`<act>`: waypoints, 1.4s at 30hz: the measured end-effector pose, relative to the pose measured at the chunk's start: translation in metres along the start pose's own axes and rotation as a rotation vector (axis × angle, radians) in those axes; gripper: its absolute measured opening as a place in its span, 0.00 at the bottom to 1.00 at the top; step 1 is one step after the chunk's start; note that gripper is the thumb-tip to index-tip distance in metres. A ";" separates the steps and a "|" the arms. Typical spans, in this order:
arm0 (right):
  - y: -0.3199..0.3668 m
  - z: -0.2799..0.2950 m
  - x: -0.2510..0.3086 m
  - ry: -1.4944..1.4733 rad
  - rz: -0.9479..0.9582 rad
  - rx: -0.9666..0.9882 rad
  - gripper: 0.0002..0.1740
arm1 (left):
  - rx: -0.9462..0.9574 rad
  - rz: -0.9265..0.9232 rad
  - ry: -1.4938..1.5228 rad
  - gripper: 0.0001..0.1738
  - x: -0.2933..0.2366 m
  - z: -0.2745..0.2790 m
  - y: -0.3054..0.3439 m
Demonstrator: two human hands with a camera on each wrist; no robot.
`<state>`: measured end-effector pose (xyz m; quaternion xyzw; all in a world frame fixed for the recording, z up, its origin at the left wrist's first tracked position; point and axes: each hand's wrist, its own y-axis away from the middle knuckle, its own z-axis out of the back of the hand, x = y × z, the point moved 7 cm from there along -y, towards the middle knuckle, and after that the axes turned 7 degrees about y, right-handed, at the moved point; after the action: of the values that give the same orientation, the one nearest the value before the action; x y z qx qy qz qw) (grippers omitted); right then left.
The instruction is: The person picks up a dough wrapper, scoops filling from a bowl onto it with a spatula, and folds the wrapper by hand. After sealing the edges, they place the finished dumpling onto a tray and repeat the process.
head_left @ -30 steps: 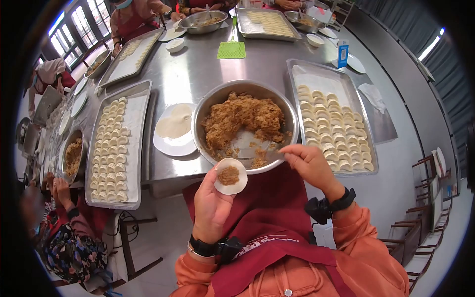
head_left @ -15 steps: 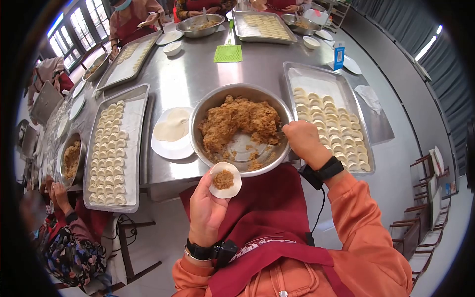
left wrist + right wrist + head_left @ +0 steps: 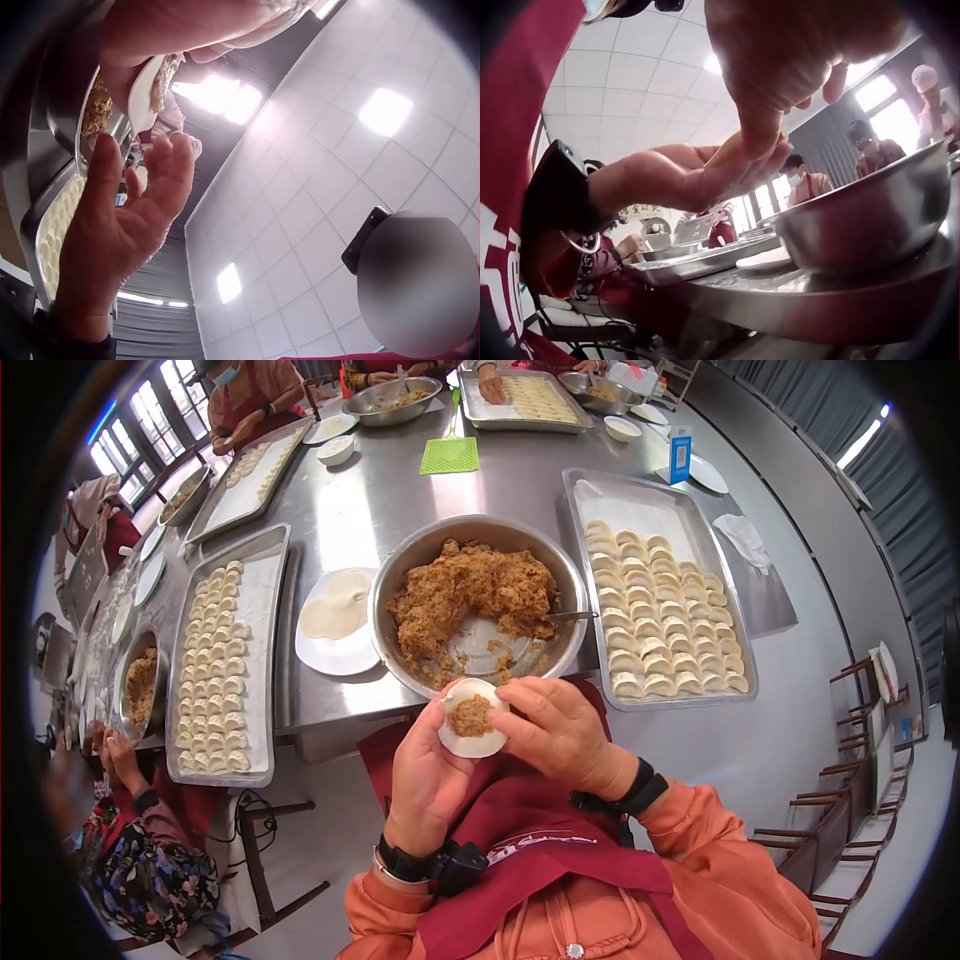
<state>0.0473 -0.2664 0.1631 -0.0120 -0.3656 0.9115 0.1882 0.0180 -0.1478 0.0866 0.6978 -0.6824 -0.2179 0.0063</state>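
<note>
A round dumpling wrapper (image 3: 455, 743) with a mound of brown filling (image 3: 470, 716) at its centre lies in my left hand (image 3: 425, 785), which holds it by the edge. My right hand (image 3: 560, 735) is at the wrapper's right side, its fingertips overlapping the rim in the head view. From the left wrist view, the right hand (image 3: 124, 221) has its thumb and fingers spread just below the wrapper (image 3: 142, 101). Just beyond both hands stands a steel bowl (image 3: 575, 575) of filling, a metal utensil's handle (image 3: 573, 616) leaning over its right rim.
Left of the bowl is a white plate (image 3: 335, 657) with stacked wrappers (image 3: 338, 605). Trays of shaped dumplings flank it, one left (image 3: 262, 575) and one right (image 3: 640, 510). A green fly swatter (image 3: 450, 455) lies farther back. Other people work around the steel table (image 3: 420, 485).
My right hand has let go of the utensil, left in the bowl, and come down left to the wrapper. The left hand keeps holding the filled wrapper.
</note>
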 end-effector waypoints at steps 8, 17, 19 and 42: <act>-0.012 -0.003 0.008 -0.303 -0.103 -0.060 0.11 | 0.086 0.007 -0.130 0.22 0.005 0.000 0.007; -0.008 -0.008 -0.018 -0.526 -0.419 -0.081 0.09 | 0.196 -0.101 -0.563 0.27 0.012 -0.024 0.020; -0.008 -0.008 -0.017 -0.518 -0.414 -0.088 0.10 | 0.196 -0.106 -0.591 0.27 0.012 -0.024 0.020; -0.011 -0.002 -0.004 -0.410 -0.260 -0.061 0.12 | 0.196 -0.523 -1.469 0.23 -0.002 -0.033 0.024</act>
<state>0.0548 -0.2589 0.1683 0.2148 -0.4222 0.8515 0.2251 0.0058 -0.1572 0.1247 0.5104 -0.3412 -0.5568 -0.5595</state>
